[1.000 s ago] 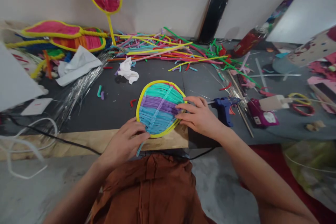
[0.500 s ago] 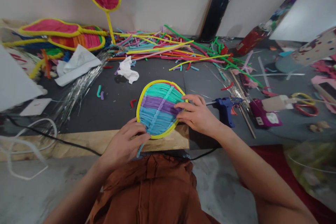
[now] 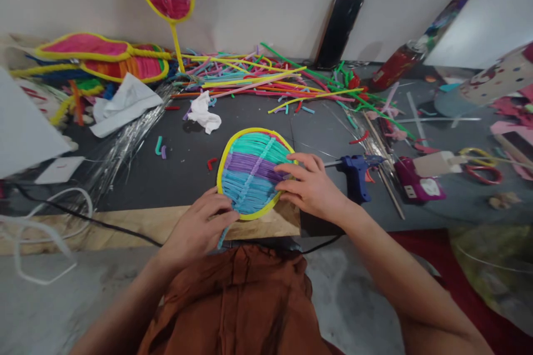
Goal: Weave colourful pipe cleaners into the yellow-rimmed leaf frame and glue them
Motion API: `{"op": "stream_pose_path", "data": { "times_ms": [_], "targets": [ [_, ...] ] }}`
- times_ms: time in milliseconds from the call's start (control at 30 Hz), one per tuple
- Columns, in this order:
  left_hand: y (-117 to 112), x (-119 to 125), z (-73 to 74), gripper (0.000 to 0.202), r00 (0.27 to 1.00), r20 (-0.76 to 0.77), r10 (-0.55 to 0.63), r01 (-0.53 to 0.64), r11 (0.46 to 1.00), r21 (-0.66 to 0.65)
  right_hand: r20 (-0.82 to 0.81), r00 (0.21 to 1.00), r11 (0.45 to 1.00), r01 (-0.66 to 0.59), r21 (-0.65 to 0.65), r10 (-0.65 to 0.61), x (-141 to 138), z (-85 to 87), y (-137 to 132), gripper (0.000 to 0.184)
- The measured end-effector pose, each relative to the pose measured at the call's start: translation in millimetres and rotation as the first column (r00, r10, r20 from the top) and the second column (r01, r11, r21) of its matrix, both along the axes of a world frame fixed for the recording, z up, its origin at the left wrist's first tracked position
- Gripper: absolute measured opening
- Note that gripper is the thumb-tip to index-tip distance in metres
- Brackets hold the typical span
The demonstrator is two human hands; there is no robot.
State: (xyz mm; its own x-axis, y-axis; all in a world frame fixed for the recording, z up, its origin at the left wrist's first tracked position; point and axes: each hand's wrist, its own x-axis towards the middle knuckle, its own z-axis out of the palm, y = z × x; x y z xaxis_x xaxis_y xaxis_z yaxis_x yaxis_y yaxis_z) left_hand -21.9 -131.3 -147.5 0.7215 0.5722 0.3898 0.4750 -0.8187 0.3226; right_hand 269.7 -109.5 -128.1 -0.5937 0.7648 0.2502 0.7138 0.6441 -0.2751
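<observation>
A rounded pipe-cleaner leaf (image 3: 254, 169) lies at the table's front edge. Its rim is yellow, with green, purple and blue bands inside and a pale blue rib running across them. My left hand (image 3: 200, 222) pinches its lower left edge, thumb and fingers closed where a blue stem end (image 3: 222, 237) sticks out. On the right side, my right hand (image 3: 310, 186) has its fingers bent over the rim, fingertips resting on the purple and blue bands. The undersides of both grips are hidden.
Loose pipe cleaners (image 3: 250, 80) are heaped along the wall. A blue glue gun (image 3: 356, 175) lies just right of my right hand, beside a purple power adapter (image 3: 418, 180). A phone (image 3: 339, 30) leans on the wall near a red can (image 3: 397, 66). Crumpled tissue (image 3: 204, 113) lies behind the leaf.
The right hand has shifted very slightly left on the leaf's edge. My left hand and the leaf stay nearly in place; the view has tilted a little.
</observation>
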Motion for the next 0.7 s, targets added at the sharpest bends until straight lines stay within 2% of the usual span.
{"op": "stream_pose_path", "data": {
  "times_ms": [67,133,167,233,300,400,533,600,700],
  "targets": [
    [-0.2,-0.6,-0.6,0.027,1.0,0.001,-0.004,0.004,1.0,-0.001,-0.024,0.997,0.997,0.075,0.014,-0.075,11.7,7.2,-1.5,0.025],
    [-0.3,-1.3,-1.3,0.027,1.0,0.0,-0.008,0.008,1.0,-0.002,-0.021,0.972,0.971,0.234,0.045,-0.234,28.7,12.3,-5.3,0.034],
    [-0.4,-1.7,-1.5,0.028,1.0,-0.005,-0.012,0.012,1.0,-0.009,0.008,0.943,0.941,0.332,0.068,-0.334,37.8,13.0,-8.4,0.037],
    [-0.7,-2.2,-1.9,0.029,1.0,-0.016,-0.013,0.012,1.0,-0.026,0.109,0.841,0.847,0.516,0.128,-0.529,53.6,10.3,-17.2,0.046],
    [-0.9,-2.5,-2.1,0.03,1.0,-0.023,-0.006,0.005,0.999,-0.038,0.202,0.732,0.759,0.627,0.175,-0.651,63.6,3.6,-27.9,0.057],
    [-0.8,-2.1,-1.7,0.03,1.0,-0.014,-0.001,0.0,0.999,-0.033,0.228,0.634,0.672,0.718,0.181,-0.739,67.4,-5.9,-40.9,0.064],
    [-0.4,-1.5,-1.1,0.029,1.0,0.002,-0.004,0.004,1.0,-0.027,0.194,0.549,0.577,0.804,0.144,-0.813,66.1,-8.9,-44.2,0.061],
    [-0.6,-1.5,-1.0,0.029,1.0,0.01,0.0,0.0,1.0,-0.028,0.201,0.519,0.55,0.822,0.149,-0.831,68.1,-9.2,-41.7,0.059],
    [-1.5,-1.9,-1.3,0.029,1.0,0.013,0.009,-0.009,0.999,-0.04,0.237,0.513,0.556,0.811,0.181,-0.825,74.8,-12.3,-38.1,0.055]
  ]
}}
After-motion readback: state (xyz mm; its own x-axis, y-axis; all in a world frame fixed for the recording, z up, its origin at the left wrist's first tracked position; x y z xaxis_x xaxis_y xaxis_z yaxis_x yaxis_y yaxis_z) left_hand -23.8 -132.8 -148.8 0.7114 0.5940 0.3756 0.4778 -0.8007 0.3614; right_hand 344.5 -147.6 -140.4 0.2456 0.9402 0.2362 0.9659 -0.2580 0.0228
